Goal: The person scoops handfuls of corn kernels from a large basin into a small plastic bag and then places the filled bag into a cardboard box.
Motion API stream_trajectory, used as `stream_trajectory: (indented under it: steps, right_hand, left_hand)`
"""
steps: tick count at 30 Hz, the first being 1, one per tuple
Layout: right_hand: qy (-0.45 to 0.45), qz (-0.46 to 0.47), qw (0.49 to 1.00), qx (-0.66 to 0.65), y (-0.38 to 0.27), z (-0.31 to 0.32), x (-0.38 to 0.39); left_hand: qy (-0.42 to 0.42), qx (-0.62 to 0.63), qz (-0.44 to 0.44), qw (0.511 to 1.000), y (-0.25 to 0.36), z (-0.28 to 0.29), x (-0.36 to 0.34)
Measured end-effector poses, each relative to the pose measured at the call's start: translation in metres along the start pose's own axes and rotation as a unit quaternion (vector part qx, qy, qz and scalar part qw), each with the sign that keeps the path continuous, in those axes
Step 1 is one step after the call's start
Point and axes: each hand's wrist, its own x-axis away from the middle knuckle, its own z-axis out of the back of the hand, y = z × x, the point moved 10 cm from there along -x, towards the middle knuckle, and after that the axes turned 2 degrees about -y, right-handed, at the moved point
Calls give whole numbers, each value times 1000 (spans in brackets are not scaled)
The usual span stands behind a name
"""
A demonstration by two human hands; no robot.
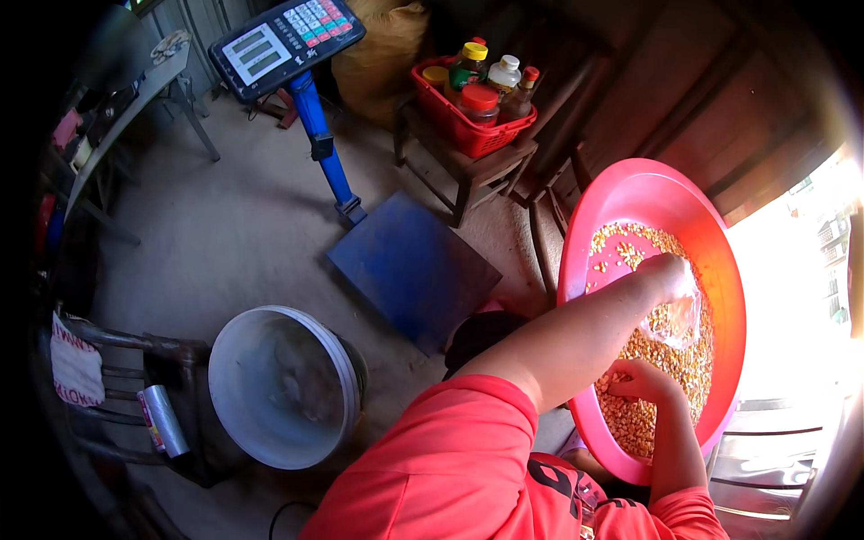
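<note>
A big pink plastic basin (650, 171) at the right holds a layer of yellow corn kernels (643, 432). My left hand (664, 272) reaches over the far part of the basin, its fingers closed on a clear plastic bag (677, 319) that hangs just above the kernels. What the bag holds inside is hard to make out. Nearer to me, my right hand (641, 380) is down in the corn, its fingers curled round some kernels. Part of the left hand's fingers is hidden behind the hand and the bag.
A blue platform scale (414, 270) with a display head (286, 45) stands ahead. A white bucket (225, 387) is at the left, beside a dark chair (180, 351) with a plastic roll (164, 421). A red basket (481, 139) of jars sits on a wooden chair (463, 175).
</note>
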Motion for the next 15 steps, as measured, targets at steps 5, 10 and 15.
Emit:
stream_trajectory:
  steps: [5, 10, 15]
  right_hand:
    - [29, 128, 905, -404, 32, 35, 16]
    - [119, 232, 810, -525, 28, 96, 33]
    - [178, 210, 762, -587, 62, 133, 12]
  left_hand:
    - [-49, -50, -29, 997, 14, -8, 4]
    - [-79, -147, -46, 985, 10, -20, -6]
    - [-103, -102, -39, 989, 24, -6, 12]
